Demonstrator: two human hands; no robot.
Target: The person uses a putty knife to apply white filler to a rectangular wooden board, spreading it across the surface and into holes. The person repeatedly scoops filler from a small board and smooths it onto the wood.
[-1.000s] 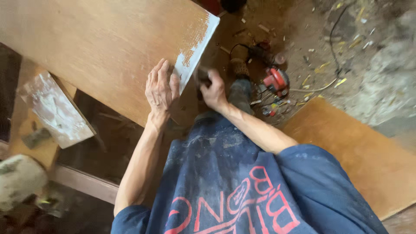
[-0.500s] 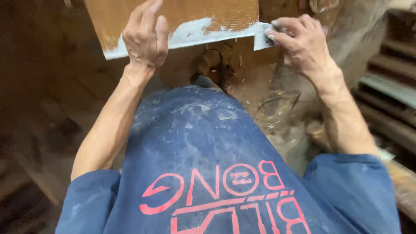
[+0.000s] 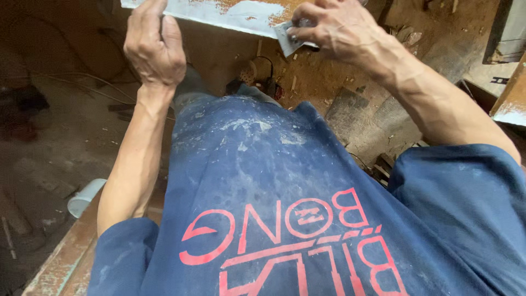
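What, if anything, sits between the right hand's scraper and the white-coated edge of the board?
Nothing visible: the right hand presses the small scraper directly on the board's white-coated edge. The left hand grips that edge further along, apart from the scraper.

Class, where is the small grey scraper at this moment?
Top centre of the head view: the scraper is in the right hand, against the board's white-coated edge.

Wooden board (image 3: pixel 230 12) showing raw brown grain under patchy matt white filler; thin grey scraper blade (image 3: pixel 289 37) looking dull, smeared; blue cloth shirt (image 3: pixel 285 197) appearing dusty, matt; floor (image 3: pixel 60 137) lying rough.
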